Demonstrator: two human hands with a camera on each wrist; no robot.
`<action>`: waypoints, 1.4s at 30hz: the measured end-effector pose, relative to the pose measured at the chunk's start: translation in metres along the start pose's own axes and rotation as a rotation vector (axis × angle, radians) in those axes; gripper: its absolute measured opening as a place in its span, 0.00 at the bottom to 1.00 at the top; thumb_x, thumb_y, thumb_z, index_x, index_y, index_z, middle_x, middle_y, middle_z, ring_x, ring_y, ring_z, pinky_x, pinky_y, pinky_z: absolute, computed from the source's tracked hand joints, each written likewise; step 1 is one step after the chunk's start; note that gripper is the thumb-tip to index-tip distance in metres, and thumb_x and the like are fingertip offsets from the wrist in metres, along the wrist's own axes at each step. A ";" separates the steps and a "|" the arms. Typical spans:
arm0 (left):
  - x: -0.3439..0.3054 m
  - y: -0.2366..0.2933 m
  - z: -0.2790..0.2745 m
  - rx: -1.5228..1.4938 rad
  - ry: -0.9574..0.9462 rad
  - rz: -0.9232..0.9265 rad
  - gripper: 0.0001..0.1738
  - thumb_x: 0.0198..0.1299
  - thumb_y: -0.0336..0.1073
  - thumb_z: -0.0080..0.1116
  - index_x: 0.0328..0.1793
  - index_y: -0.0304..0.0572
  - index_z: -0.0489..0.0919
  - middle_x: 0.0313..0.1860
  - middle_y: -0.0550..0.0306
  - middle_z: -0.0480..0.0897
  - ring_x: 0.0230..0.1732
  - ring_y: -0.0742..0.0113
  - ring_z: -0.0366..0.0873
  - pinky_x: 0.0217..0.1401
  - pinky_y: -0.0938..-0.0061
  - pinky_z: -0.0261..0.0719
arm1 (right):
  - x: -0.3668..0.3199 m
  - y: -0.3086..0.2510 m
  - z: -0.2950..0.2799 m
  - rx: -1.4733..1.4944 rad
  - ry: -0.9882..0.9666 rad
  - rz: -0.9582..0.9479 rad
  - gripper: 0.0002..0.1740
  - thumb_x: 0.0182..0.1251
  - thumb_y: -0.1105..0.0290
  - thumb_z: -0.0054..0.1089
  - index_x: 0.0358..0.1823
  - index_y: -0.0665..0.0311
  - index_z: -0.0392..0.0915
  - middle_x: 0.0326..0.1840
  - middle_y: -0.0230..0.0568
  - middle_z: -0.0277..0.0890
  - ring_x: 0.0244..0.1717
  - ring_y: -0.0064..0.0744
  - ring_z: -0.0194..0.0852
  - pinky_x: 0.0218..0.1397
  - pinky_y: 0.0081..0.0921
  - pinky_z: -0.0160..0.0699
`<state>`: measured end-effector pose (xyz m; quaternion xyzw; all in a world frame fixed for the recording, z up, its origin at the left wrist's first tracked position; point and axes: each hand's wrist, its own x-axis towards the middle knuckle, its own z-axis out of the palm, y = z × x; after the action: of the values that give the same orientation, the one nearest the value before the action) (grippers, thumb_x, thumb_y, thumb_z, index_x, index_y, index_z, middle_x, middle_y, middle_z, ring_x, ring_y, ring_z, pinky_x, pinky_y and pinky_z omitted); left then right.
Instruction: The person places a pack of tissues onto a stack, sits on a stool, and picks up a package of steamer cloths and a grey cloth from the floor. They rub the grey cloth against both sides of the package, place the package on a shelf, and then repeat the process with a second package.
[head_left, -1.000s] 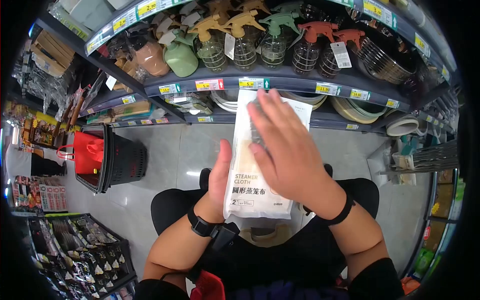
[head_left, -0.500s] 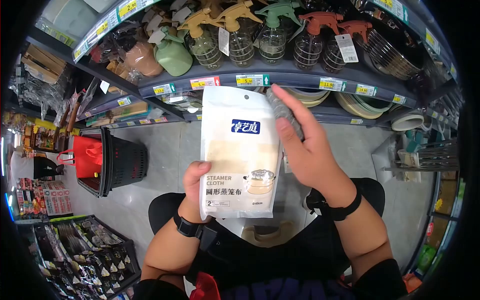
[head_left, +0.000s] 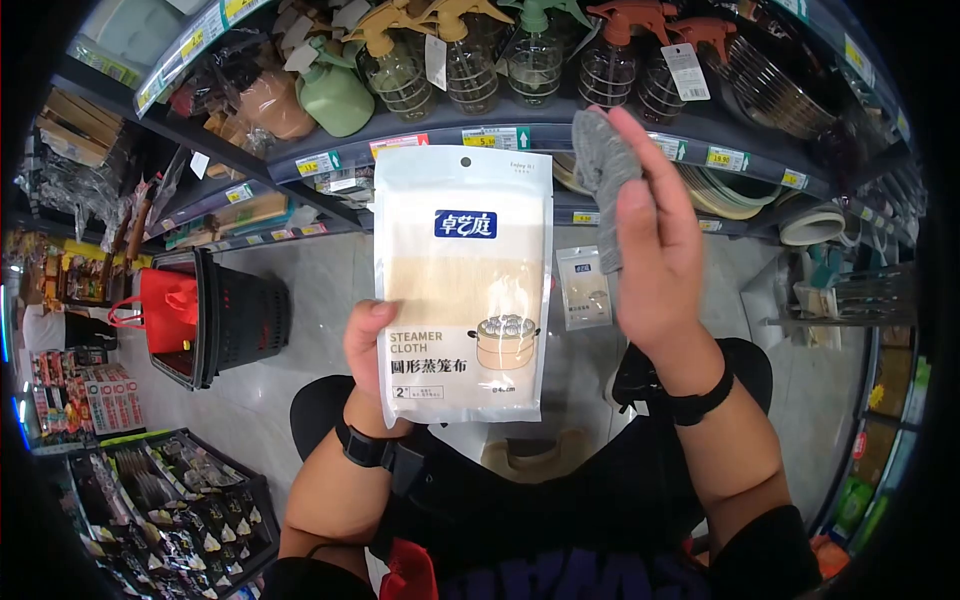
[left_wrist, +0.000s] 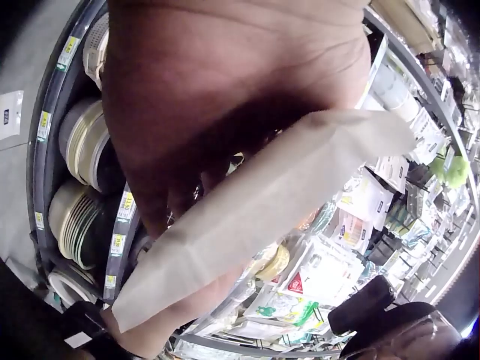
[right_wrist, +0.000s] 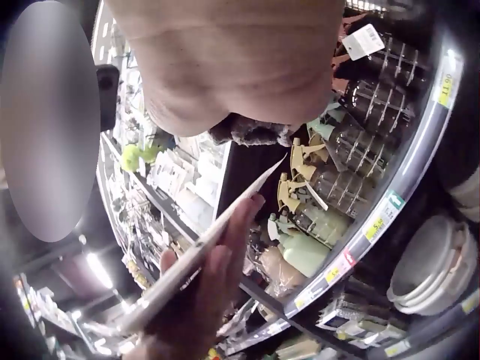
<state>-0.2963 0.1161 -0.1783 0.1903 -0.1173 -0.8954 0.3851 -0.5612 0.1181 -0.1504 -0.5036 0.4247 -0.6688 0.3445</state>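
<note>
My left hand (head_left: 372, 345) holds a white steamer cloth packet (head_left: 462, 285) upright by its left edge, thumb on the front. The packet's printed front faces me, with a blue label and a picture of a steamer basket. In the left wrist view the packet (left_wrist: 262, 202) shows nearly edge-on against the palm. To the right of the packet and apart from it, my right hand (head_left: 660, 250) pinches a folded grey cloth (head_left: 600, 180) between thumb and fingers. Grey fuzzy fabric (right_wrist: 255, 130) peeks out below that hand in the right wrist view.
A smaller packet (head_left: 584, 288) lies on the floor beyond my knees. Ahead is a shelf (head_left: 430, 140) with several spray bottles (head_left: 470, 75), and stacked dishes (head_left: 690, 200) below. A black shopping basket (head_left: 240, 315) with a red bag (head_left: 178, 305) stands at the left.
The right hand with the grey cloth has come off the packet's front and moved right. The left hand now grips the packet's edge and has shifted it left, its whole front showing.
</note>
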 end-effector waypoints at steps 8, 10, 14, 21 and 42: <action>-0.002 -0.006 0.000 -0.132 -0.063 0.017 0.48 0.67 0.52 0.54 0.90 0.36 0.59 0.82 0.31 0.72 0.78 0.31 0.75 0.81 0.36 0.72 | -0.008 0.003 0.011 -0.530 -0.389 -0.338 0.30 0.77 0.68 0.66 0.78 0.65 0.75 0.82 0.56 0.69 0.83 0.56 0.67 0.85 0.48 0.65; -0.001 -0.008 0.006 -0.090 -0.072 0.026 0.47 0.68 0.53 0.53 0.89 0.36 0.61 0.81 0.33 0.74 0.76 0.34 0.77 0.80 0.38 0.74 | -0.009 0.006 0.016 -0.659 -0.466 -0.442 0.31 0.71 0.69 0.69 0.75 0.65 0.77 0.82 0.54 0.70 0.83 0.55 0.67 0.85 0.51 0.67; -0.001 -0.007 0.009 -0.178 -0.102 0.013 0.45 0.70 0.57 0.50 0.88 0.39 0.64 0.78 0.36 0.77 0.76 0.38 0.78 0.77 0.44 0.78 | -0.023 0.006 0.033 -0.658 -0.566 -0.461 0.32 0.64 0.69 0.71 0.72 0.64 0.80 0.82 0.55 0.69 0.84 0.59 0.65 0.85 0.54 0.66; -0.002 -0.001 -0.012 -0.171 -0.023 0.013 0.35 0.74 0.56 0.50 0.77 0.38 0.77 0.71 0.39 0.82 0.68 0.45 0.83 0.76 0.53 0.81 | -0.056 0.004 0.060 -0.648 -0.711 -0.596 0.32 0.67 0.62 0.69 0.73 0.56 0.80 0.83 0.47 0.70 0.84 0.49 0.67 0.85 0.50 0.69; 0.001 -0.017 0.012 -0.168 -0.209 -0.063 0.46 0.71 0.56 0.50 0.89 0.37 0.62 0.83 0.37 0.71 0.81 0.38 0.73 0.83 0.41 0.72 | -0.006 -0.006 0.022 -0.738 -0.305 -0.300 0.29 0.78 0.63 0.64 0.75 0.65 0.74 0.78 0.59 0.71 0.82 0.57 0.68 0.83 0.47 0.67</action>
<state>-0.3132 0.1279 -0.1737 0.0664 -0.0752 -0.9287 0.3570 -0.5390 0.1212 -0.1440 -0.7425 0.5018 -0.4325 0.0990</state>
